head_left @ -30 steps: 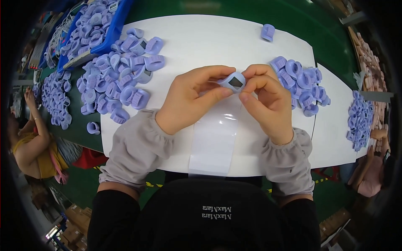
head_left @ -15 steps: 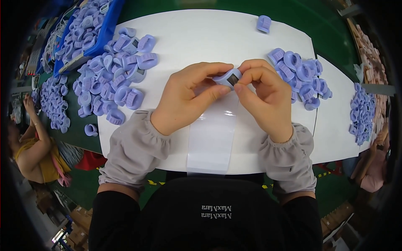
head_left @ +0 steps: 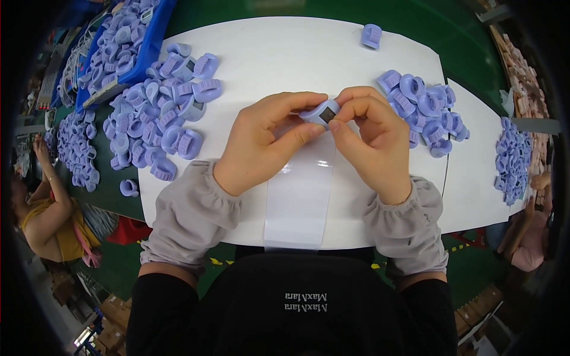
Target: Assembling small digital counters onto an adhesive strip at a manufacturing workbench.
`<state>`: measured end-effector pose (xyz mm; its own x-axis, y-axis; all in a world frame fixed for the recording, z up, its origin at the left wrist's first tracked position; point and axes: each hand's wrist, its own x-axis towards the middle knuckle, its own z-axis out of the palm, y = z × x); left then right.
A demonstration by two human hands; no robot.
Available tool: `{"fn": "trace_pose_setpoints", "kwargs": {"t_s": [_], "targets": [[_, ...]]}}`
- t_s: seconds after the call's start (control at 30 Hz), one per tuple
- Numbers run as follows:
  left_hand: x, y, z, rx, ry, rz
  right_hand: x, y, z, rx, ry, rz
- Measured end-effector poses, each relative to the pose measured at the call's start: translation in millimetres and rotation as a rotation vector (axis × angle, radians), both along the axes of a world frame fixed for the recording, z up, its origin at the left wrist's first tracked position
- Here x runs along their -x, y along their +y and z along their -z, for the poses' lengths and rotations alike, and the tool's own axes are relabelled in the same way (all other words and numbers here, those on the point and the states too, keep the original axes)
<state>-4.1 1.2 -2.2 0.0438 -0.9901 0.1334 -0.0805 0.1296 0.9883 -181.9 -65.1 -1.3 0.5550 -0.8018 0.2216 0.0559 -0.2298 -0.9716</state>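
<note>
Between my hands, over the middle of the white table, is a lavender plastic piece [head_left: 314, 114] with a small dark window. My left hand [head_left: 267, 133] pinches its left end between thumb and fingers. My right hand [head_left: 374, 130] has thumb and forefinger pressed together at its right end, by the window; whether a thin film is between those fingertips cannot be made out. Under my hands a strip of clear, shiny film [head_left: 298, 202] runs to the near edge of the white sheet [head_left: 249, 53].
Heaps of similar lavender pieces lie at left [head_left: 151, 115] and right [head_left: 427, 110]. One single piece [head_left: 371, 37] sits at the far right. A blue bin [head_left: 155, 38] full of them stands far left. Other people [head_left: 56, 219] work at both sides.
My hands stay almost in place around the lavender piece. Its dark window looks slightly turned and more evenly dark now. The whole view has shifted a little.
</note>
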Motion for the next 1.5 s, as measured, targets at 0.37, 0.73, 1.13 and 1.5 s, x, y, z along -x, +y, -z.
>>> {"fn": "trace_pose_setpoints", "kwargs": {"t_s": [0.37, 0.73, 1.13, 1.5], "targets": [[3.5, 0.2, 1.1, -0.041, 0.244, 0.058, 3.4, -2.9, -1.1, -0.283, -0.026, -0.017], [-3.6, -0.6, 8.4, -0.004, 0.201, 0.1, 3.8, 2.0, -11.8, -0.079, 0.072, -0.034], [-2.5, 2.4, 0.9, -0.107, 0.224, 0.138, 6.0, 0.6, -10.4, 0.15, 0.104, -0.148], [-5.2, 3.3, 1.9, -0.121, 0.201, 0.168, 6.1, -0.1, -10.3, 0.145, 0.122, -0.159]]}}
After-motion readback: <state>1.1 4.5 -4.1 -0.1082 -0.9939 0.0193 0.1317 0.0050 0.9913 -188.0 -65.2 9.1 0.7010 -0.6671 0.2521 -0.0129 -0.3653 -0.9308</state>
